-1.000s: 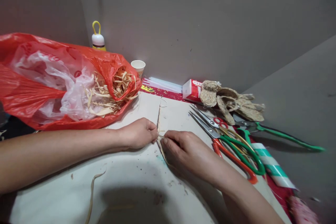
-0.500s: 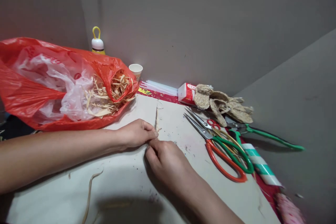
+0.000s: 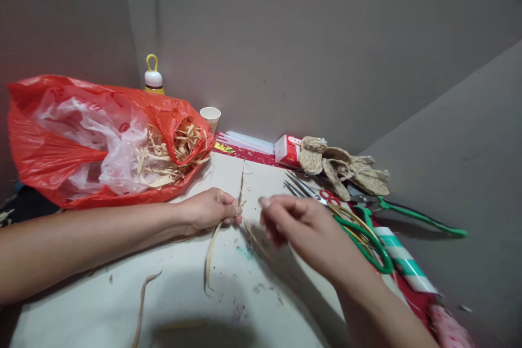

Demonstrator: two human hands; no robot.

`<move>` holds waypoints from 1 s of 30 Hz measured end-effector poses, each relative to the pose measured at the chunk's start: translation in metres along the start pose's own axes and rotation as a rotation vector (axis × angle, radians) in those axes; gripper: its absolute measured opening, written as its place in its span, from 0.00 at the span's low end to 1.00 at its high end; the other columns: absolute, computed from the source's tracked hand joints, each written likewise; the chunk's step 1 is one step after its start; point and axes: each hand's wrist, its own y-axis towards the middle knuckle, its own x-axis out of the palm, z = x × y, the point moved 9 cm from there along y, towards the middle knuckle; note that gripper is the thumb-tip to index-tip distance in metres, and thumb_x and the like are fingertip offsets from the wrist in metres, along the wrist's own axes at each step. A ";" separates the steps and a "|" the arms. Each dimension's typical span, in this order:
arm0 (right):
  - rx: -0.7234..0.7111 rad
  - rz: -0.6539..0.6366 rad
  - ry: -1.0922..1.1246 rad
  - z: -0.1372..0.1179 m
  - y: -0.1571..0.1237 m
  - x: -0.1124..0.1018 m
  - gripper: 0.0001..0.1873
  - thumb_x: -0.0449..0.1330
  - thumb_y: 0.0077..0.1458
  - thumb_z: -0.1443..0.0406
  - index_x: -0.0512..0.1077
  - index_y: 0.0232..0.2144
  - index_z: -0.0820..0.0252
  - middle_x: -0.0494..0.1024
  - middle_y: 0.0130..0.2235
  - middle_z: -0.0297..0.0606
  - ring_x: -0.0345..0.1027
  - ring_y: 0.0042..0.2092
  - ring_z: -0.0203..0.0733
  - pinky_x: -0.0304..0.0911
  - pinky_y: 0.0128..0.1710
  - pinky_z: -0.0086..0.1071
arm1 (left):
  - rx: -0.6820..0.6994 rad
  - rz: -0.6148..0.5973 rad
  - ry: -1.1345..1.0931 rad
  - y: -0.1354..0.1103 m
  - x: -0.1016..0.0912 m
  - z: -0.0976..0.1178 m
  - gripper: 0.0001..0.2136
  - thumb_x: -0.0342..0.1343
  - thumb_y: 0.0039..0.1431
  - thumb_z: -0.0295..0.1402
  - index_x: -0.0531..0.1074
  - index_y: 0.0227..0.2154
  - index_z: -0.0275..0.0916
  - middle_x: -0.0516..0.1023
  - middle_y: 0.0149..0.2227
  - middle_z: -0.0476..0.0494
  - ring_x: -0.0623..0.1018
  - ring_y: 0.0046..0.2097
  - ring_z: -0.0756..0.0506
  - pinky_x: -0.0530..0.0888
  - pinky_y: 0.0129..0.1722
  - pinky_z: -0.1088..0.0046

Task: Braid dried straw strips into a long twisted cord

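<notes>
One red bag (image 3: 61, 144) fills the far left, straw (image 3: 187, 138) showing at its right end and a bottle (image 3: 153, 79) behind it. Nearer, a loose strip (image 3: 141, 304) lies on the tabletop (image 3: 183, 266). Mid-scene, the left hand (image 3: 214, 209) pinches a strand (image 3: 242, 187) in its grip, one length pointing far, loose ends trailing near. Just to the right, the right hand (image 3: 302, 228) hovers, fingers curled (blur intrudes; I cannot tell whether its grip holds anything). Farther right lie scissors (image 3: 346, 223), partly hidden, and a striped roll (image 3: 403, 258).
</notes>
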 end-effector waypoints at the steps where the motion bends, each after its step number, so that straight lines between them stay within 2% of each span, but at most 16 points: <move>1: 0.030 0.094 0.048 0.010 0.010 -0.010 0.21 0.51 0.54 0.53 0.64 0.18 0.61 0.66 0.17 0.33 0.56 0.20 0.32 0.54 0.21 0.27 | 0.019 -0.006 -0.015 0.000 0.000 0.001 0.12 0.53 0.51 0.39 0.68 0.24 0.33 0.60 0.16 0.57 0.52 0.16 0.57 0.44 0.16 0.76; 2: 0.069 0.076 0.107 0.021 0.019 -0.006 0.20 0.53 0.53 0.52 0.65 0.19 0.62 0.68 0.19 0.34 0.58 0.21 0.32 0.55 0.22 0.26 | 0.037 -0.012 -0.030 0.000 0.001 0.002 0.12 0.53 0.51 0.39 0.68 0.24 0.33 0.60 0.16 0.57 0.52 0.16 0.58 0.45 0.16 0.77; 5: 0.176 -0.168 0.391 0.042 0.031 0.034 0.21 0.52 0.53 0.50 0.67 0.26 0.63 0.70 0.25 0.36 0.60 0.22 0.31 0.54 0.20 0.25 | 0.098 -0.049 -0.069 0.000 0.004 0.005 0.11 0.53 0.52 0.37 0.67 0.23 0.33 0.64 0.18 0.54 0.55 0.18 0.58 0.47 0.18 0.78; 8: 0.210 -0.280 0.487 0.045 0.027 0.058 0.19 0.51 0.55 0.51 0.64 0.24 0.62 0.63 0.19 0.28 0.46 0.16 0.26 0.40 0.14 0.23 | 0.113 -0.044 -0.073 0.000 0.004 0.006 0.10 0.54 0.51 0.36 0.66 0.21 0.34 0.63 0.17 0.54 0.57 0.19 0.57 0.49 0.19 0.79; 10: 0.204 -0.288 0.478 0.045 0.025 0.059 0.19 0.53 0.54 0.52 0.62 0.22 0.61 0.55 0.17 0.24 0.38 0.16 0.25 0.34 0.14 0.24 | 0.098 -0.026 -0.061 -0.001 0.003 0.005 0.11 0.54 0.52 0.35 0.65 0.20 0.34 0.61 0.16 0.56 0.55 0.18 0.58 0.49 0.18 0.79; 12: 0.182 -0.285 0.439 0.045 0.025 0.055 0.19 0.54 0.53 0.52 0.63 0.22 0.61 0.51 0.16 0.23 0.37 0.17 0.26 0.33 0.15 0.25 | 0.087 -0.050 -0.043 -0.002 0.004 0.006 0.11 0.53 0.52 0.35 0.63 0.20 0.34 0.61 0.17 0.56 0.53 0.16 0.59 0.48 0.18 0.78; 17: 0.162 -0.354 0.399 0.048 0.029 0.054 0.21 0.54 0.54 0.51 0.65 0.22 0.63 0.52 0.16 0.24 0.37 0.17 0.26 0.34 0.16 0.27 | 0.040 -0.124 0.025 -0.001 0.007 0.001 0.09 0.51 0.53 0.35 0.63 0.22 0.36 0.61 0.17 0.57 0.53 0.16 0.58 0.47 0.16 0.77; 24: 0.224 -0.382 0.508 0.054 0.027 0.058 0.19 0.59 0.50 0.53 0.61 0.20 0.61 0.51 0.16 0.23 0.37 0.17 0.26 0.32 0.15 0.27 | 0.183 -0.056 0.268 0.002 -0.003 0.007 0.09 0.49 0.54 0.34 0.65 0.22 0.35 0.61 0.18 0.55 0.57 0.20 0.57 0.54 0.21 0.80; 30: 0.229 -0.405 0.534 0.051 0.025 0.059 0.20 0.58 0.51 0.55 0.56 0.18 0.59 0.52 0.16 0.22 0.37 0.16 0.25 0.33 0.14 0.25 | 0.221 -0.034 0.453 0.001 -0.004 0.012 0.10 0.48 0.54 0.34 0.69 0.25 0.34 0.64 0.20 0.53 0.61 0.23 0.55 0.58 0.24 0.79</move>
